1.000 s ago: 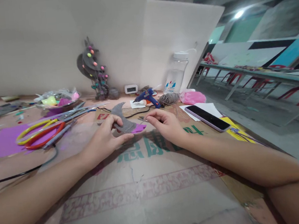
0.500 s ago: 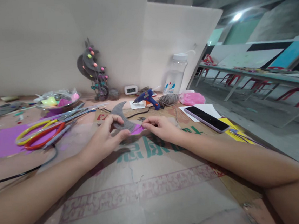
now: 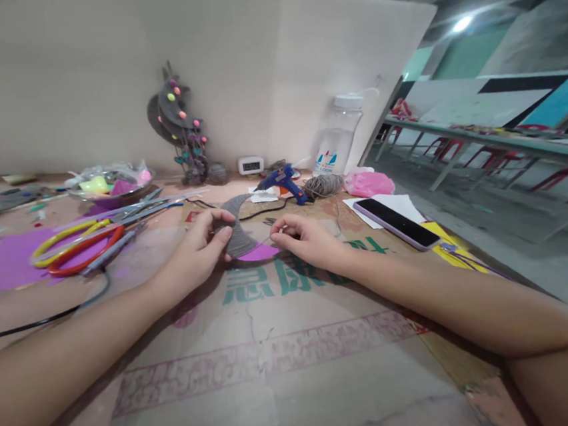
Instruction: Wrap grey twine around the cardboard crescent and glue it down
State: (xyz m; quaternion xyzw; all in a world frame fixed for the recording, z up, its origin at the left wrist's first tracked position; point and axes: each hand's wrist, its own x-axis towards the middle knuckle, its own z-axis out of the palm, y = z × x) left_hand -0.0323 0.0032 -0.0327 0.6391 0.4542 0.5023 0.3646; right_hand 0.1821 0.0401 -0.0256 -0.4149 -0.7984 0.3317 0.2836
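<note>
My left hand point(image 3: 207, 239) grips a crescent moon shape point(image 3: 238, 233) by its outer curve, thumb in front and fingers behind. Grey yarn is wound closely round most of the crescent, while its lower right tip point(image 3: 260, 252) shows bare purple. Just right of that tip, my right hand point(image 3: 305, 239) is closed in a pinch on a thin strand of grey yarn point(image 3: 266, 241) that runs from the wrapped part. Both hands are held over the cardboard sheet point(image 3: 297, 346).
Scissors point(image 3: 87, 255) lie at the left near a bowl of pompoms point(image 3: 112, 199). Behind the hands are a blue glue gun point(image 3: 281, 183), a yarn ball point(image 3: 324, 185), a timer point(image 3: 251, 165), a bottle point(image 3: 338, 137) and a decorated moon hanging point(image 3: 178, 126). A phone point(image 3: 395, 222) rests at the right.
The crescent has turned so that more of its purple tip shows. My right fingers have come away from the tip, and a strand of yarn now shows between them and the crescent.
</note>
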